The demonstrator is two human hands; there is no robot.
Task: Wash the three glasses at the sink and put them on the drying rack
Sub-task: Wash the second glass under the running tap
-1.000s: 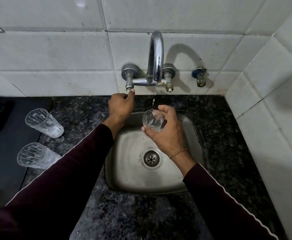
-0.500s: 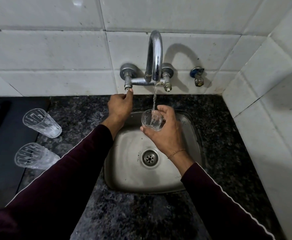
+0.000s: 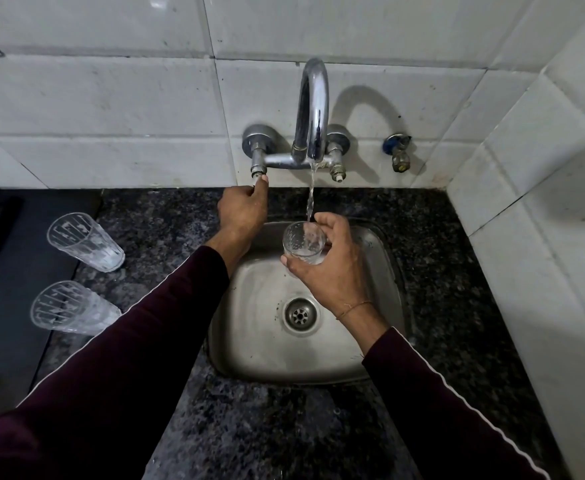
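My right hand (image 3: 332, 271) grips a clear glass (image 3: 303, 241) upright over the steel sink (image 3: 249, 341), under the chrome tap spout (image 3: 313, 109). A stream of water (image 3: 311, 195) falls from the spout into the glass. My left hand (image 3: 242, 211) pinches the tap's left valve stem (image 3: 259, 178) with thumb and fingers. Two more clear glasses stand on the counter at the left, one farther back (image 3: 85, 241) and one nearer (image 3: 71, 306).
Dark speckled granite counter (image 3: 440, 271) surrounds the sink. White tiled walls rise behind and on the right. A small blue-capped valve (image 3: 399, 152) sticks out of the back wall. A dark mat (image 3: 3, 306) lies left of the glasses. The drain (image 3: 299, 315) sits mid-sink.
The water has grown from a thin trickle to a steady stream that fills the glass. Both hands stay in place, the left still on the valve stem.
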